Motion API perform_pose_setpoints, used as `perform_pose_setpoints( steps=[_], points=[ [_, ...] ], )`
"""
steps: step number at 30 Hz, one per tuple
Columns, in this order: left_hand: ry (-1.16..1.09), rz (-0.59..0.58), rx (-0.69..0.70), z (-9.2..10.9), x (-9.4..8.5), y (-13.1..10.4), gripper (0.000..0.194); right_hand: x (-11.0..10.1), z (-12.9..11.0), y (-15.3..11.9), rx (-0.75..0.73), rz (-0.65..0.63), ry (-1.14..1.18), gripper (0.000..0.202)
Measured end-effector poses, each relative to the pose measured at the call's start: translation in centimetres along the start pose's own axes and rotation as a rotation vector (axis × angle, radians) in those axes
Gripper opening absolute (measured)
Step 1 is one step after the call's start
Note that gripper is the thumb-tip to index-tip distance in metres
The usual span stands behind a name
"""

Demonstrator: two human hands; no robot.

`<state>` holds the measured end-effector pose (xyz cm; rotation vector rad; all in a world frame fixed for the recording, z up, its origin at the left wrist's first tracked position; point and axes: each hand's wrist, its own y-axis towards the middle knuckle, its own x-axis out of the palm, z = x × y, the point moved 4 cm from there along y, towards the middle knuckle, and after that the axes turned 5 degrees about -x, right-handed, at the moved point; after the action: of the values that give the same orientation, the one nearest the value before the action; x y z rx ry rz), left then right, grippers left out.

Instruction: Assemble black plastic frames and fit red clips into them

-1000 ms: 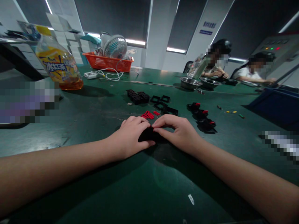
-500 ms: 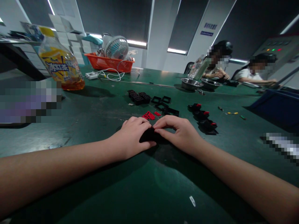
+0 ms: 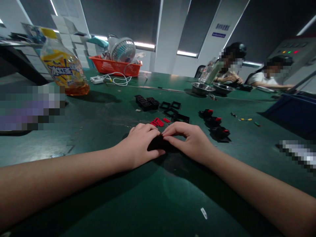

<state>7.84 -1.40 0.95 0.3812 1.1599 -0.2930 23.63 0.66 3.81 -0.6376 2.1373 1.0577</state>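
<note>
A black plastic part (image 3: pixel 156 143) sits low over the green table, its shape mostly covered by my hands. My left hand (image 3: pixel 139 144) is closed round it, thumb in front and fingers over the top. Thumb and index finger of my right hand (image 3: pixel 191 140) pinch at the part's upper right edge; anything small between those fingertips is hidden. Just beyond lie flat red plastic pieces (image 3: pixel 157 122) and black square frames (image 3: pixel 170 112). Black blocks (image 3: pixel 147 103) stand grouped behind them. To the right, black parts with red pieces on them (image 3: pixel 213 121) form a slanting row.
A bottle of amber drink (image 3: pixel 65 67) and an orange basket (image 3: pixel 116 67) with a fan stand at the back left. Metal bowls (image 3: pixel 202 89) are far right, near two people (image 3: pixel 229 70). A blue bin (image 3: pixel 293 113) stands at right. A white scrap (image 3: pixel 203 213) lies in front.
</note>
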Motion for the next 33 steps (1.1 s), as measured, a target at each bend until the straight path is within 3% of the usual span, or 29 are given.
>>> perform_pose_setpoints(
  steps=[21, 26, 33],
  points=[
    [-0.051, 0.000, -0.013, 0.0, -0.2, 0.2, 0.046, 0.1, 0.2, -0.1, 0.009, -0.005, -0.004, 0.008],
    [-0.185, 0.072, 0.009, -0.2, -0.8, 0.7, 0.042, 0.1, 0.3, -0.4, 0.020, 0.029, 0.051, 0.007],
    [-0.297, 0.185, -0.089, -0.8, -1.5, 0.7, 0.023, 0.2, 0.1, -0.4, 0.084, 0.118, 0.289, 0.004]
  ],
)
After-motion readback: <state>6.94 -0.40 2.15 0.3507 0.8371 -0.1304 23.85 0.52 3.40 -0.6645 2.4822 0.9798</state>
